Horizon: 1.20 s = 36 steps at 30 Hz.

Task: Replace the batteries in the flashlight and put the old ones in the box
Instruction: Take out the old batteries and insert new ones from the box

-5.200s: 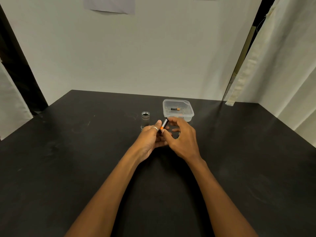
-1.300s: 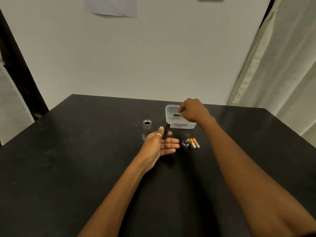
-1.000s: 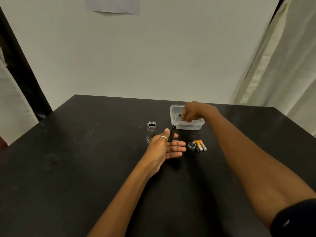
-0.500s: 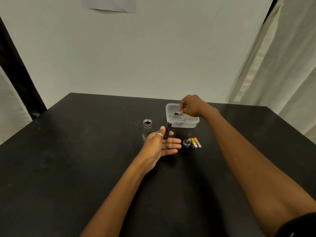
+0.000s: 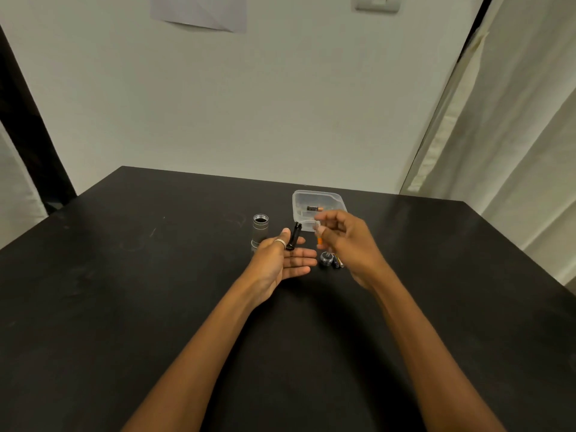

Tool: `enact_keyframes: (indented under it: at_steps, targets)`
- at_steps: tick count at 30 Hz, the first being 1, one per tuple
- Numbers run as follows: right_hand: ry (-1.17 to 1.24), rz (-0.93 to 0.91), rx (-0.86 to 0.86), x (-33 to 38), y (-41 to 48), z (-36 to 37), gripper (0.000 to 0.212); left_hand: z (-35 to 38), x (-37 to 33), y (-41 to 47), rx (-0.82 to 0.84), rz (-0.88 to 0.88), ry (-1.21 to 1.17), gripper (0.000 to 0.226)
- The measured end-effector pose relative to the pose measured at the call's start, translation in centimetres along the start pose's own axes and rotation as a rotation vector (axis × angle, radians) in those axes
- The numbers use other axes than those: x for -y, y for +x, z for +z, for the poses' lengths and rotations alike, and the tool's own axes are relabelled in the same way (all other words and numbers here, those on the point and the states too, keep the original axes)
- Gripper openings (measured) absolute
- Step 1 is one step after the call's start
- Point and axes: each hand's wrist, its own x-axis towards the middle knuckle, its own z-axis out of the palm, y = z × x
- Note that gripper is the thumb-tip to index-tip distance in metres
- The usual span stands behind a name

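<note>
My left hand [image 5: 280,263] lies palm up with its thumb pinning a black battery holder [image 5: 294,236] against the fingers. Just right of it, my right hand [image 5: 346,244] pinches a small white and orange battery [image 5: 318,234], which looks blurred. The silver flashlight body [image 5: 260,229] stands upright on the table, open end up, left of my left thumb. The clear plastic box [image 5: 321,196] sits behind my right hand with one black and orange battery [image 5: 314,208] inside. The flashlight cap [image 5: 326,258] and loose batteries [image 5: 338,262] lie under my right hand, partly hidden.
Everything rests on a black table [image 5: 156,291] that ends at a white wall. A pale curtain [image 5: 514,135] hangs along the right side, and a dark post [image 5: 28,126] stands at the left.
My right hand has come back from over the box to a spot just right of my left hand and now holds a battery. My left hand and the holder have stayed put.
</note>
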Motion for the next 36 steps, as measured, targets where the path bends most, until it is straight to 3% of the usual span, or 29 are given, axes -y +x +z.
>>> enact_keyframes:
  at_steps: [11, 20, 28, 31, 36]
  targets:
    - [0.090, -0.065, -0.245, -1.0, -2.0, 1.3, 0.013, 0.0, 0.2, 0.3, 0.018, 0.009, 0.026, 0.046]
    - [-0.190, -0.094, -0.209, -1.3, -2.3, 3.1, 0.013, -0.2, 1.1, 0.5, 0.076, 0.114, 0.143, 0.042]
    - [-0.219, -0.119, -0.294, -1.4, -2.5, 3.9, 0.008, -0.3, 1.4, 0.9, 0.076, 0.124, 0.188, 0.041]
    - [-0.325, -0.213, -0.271, -1.6, -3.0, 4.3, 0.009, -0.5, 1.5, 1.0, 0.080, 0.129, 0.180, 0.041]
    - [-0.447, -0.244, 0.012, -1.9, -3.0, 3.6, 0.026, -0.7, 1.5, 1.1, 0.066, 0.129, 0.170, 0.044]
